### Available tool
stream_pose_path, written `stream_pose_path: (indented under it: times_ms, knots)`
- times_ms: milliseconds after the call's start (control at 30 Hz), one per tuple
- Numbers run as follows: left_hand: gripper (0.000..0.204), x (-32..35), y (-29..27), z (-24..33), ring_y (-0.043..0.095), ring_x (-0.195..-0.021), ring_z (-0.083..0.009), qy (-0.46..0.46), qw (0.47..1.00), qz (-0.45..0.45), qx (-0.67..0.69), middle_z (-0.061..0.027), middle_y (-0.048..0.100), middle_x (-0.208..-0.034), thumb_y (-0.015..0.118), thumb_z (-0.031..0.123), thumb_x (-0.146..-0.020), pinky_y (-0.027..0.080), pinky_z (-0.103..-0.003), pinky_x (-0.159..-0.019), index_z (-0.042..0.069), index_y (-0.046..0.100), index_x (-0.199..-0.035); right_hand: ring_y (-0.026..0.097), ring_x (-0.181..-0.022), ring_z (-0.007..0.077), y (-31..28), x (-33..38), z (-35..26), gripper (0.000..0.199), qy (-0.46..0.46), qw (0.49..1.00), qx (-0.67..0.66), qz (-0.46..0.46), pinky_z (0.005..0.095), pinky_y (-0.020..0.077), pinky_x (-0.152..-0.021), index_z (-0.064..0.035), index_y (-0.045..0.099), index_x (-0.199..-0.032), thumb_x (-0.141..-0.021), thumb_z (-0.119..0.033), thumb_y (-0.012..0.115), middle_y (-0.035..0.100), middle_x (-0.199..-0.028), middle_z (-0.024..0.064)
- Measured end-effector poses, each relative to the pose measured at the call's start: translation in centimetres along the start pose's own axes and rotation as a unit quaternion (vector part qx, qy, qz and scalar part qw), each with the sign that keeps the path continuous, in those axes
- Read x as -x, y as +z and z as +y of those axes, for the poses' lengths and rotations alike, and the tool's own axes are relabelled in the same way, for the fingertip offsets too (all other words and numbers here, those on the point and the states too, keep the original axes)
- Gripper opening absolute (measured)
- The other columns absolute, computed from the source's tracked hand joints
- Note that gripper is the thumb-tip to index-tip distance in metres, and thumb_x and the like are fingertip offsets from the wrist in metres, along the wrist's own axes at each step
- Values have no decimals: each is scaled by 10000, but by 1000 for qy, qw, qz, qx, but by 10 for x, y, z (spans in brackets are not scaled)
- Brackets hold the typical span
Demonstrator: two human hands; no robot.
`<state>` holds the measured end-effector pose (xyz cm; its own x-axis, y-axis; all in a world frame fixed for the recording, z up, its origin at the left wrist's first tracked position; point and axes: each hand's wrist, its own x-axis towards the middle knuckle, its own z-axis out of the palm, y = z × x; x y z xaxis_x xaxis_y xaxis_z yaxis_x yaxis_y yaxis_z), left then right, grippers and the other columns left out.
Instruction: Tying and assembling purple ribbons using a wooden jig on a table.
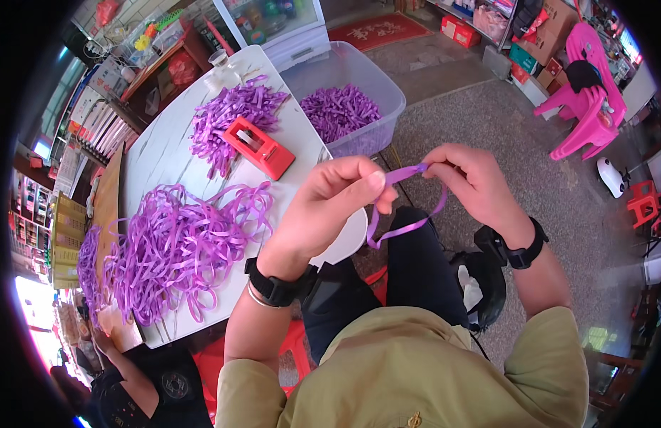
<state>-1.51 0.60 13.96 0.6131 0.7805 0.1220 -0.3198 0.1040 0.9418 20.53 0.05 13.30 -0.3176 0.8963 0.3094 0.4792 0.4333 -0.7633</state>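
Note:
Both of my hands pinch one purple ribbon strip (409,222) above my lap. My left hand (329,208) grips one end between thumb and fingers. My right hand (469,180) holds the other end, and the strip hangs in a loop between them. A big heap of loose purple ribbons (175,246) lies on the white table (163,153) to my left. A red tape dispenser (259,148) sits on the table beyond my left hand, next to a smaller pile of ribbon pieces (234,114).
A clear plastic tub (377,85) with purple ribbon pieces stands on the floor past the table. Pink plastic chairs (587,107) stand at the right. Another person's arm in a dark sleeve (141,385) shows at the lower left. Shelves line the far left.

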Motion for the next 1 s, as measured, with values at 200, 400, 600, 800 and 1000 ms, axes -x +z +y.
stream_pose_path:
  times_ms: [200,400,600,800,1000]
  knots:
    - [251,21,-8,3,499,-682,-155,27,999,2,-47,-47,536,-662,526,264,-848,397,-330,-736,54,516,-712,507,-617,70,-4,-7,18,126,44,992,-44,113,195,437,-565,-20,568,-918,-830,-48,482,545,-752,17]
    - [267,44,-14,3,506,-654,-164,21,996,24,-81,-71,548,-649,517,271,-846,392,-341,-739,64,489,-680,533,-729,57,-14,-16,28,141,126,977,-136,103,194,454,-598,-43,571,-924,-864,-91,453,558,-827,-2]
    - [198,60,-13,16,534,-610,-150,-47,997,5,-56,-59,557,-605,511,213,-841,388,-332,-798,49,478,-736,565,-844,87,-16,-17,34,157,158,947,-259,101,191,471,-646,-41,536,-973,-888,-131,441,573,-880,17]
    - [80,74,-27,22,526,-662,-128,-105,985,-105,-93,-72,571,-713,576,50,-781,394,-242,-608,-9,543,-736,573,-861,112,-21,-17,40,157,145,933,-312,102,203,480,-699,-32,515,-991,-893,-124,434,571,-888,40]
    - [92,74,-19,24,532,-688,-221,107,986,-82,-93,-83,588,-721,650,68,-704,397,-350,-666,22,573,-680,581,-820,117,-2,-14,51,130,69,979,-170,85,216,475,-722,-8,551,-935,-859,-30,447,577,-867,46]
